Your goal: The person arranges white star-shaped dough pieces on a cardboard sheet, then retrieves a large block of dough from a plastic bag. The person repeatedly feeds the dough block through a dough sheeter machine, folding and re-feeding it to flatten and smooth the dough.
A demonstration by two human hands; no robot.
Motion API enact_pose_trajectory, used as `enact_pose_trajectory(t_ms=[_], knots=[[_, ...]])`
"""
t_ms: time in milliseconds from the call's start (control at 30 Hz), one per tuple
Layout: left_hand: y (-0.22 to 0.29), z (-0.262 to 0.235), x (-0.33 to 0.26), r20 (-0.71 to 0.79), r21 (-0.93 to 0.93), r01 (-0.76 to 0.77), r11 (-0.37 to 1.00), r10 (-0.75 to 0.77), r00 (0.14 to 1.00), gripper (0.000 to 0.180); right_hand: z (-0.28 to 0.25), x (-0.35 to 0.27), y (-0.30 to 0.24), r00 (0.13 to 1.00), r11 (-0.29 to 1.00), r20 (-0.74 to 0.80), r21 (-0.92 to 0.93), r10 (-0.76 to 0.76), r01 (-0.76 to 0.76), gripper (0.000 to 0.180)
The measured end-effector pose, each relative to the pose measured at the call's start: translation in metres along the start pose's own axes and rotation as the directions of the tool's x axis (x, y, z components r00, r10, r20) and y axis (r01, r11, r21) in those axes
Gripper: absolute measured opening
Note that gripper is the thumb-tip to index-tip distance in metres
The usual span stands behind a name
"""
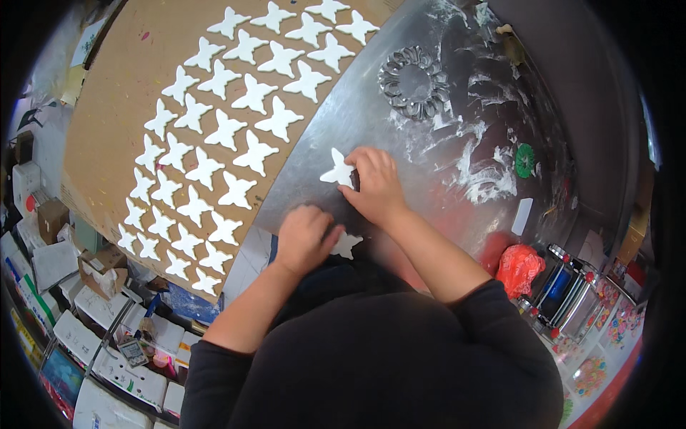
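Note:
A white butterfly-shaped cutout [336,170] lies at the steel tabletop [314,164], its right side between the thumb and fingers of my right hand [377,184]. My left hand [304,234] hovers by the table's near edge, its fingers curled and blurred. Just right of its thumb is a second white butterfly cutout [348,245], partly hidden; whether the thumb touches it I cannot tell. On the left, a brown cardboard sheet [100,143] bears several rows of matching white butterfly cutouts [255,153], laid flat and apart.
A fluted metal ring-shaped cutter [414,82] sits on the steel, with smeared white paste [479,168] around it. A green scalloped disc [524,161], red plastic bag [520,270] and metal roller machine [568,289] stand to the right. Boxes [107,272] crowd the lower left.

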State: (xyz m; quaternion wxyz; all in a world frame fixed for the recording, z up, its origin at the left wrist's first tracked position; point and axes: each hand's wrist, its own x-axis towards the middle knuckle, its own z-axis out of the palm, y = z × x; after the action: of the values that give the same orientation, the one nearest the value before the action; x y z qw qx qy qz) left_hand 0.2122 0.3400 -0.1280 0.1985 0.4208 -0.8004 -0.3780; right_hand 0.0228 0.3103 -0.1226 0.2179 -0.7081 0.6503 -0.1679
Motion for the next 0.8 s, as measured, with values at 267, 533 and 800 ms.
enact_pose_trajectory(t_ms=[267, 533, 800], knots=[[0.023, 0.006, -0.009, 0.386, 0.233, -0.231, 0.945, 0.128, 0.914, 0.051, -0.005, 0.011, -0.009, 0.990, 0.988, 0.003, -0.068, 0.143, -0.142, 0.040], [0.033, 0.016, 0.002, 0.479, 0.193, -0.274, 0.942, 0.154, 0.865, 0.018, -0.013, 0.021, -0.015, 0.864, 0.840, 0.390, 0.308, 0.317, -0.447, 0.028], [0.009, -0.002, 0.059, 0.308, -0.228, 0.108, 0.968, -0.034, 0.951, 0.028, -0.077, 0.207, 0.020, 0.976, 0.639, 0.073, 0.745, 0.204, -0.190, 0.031]])
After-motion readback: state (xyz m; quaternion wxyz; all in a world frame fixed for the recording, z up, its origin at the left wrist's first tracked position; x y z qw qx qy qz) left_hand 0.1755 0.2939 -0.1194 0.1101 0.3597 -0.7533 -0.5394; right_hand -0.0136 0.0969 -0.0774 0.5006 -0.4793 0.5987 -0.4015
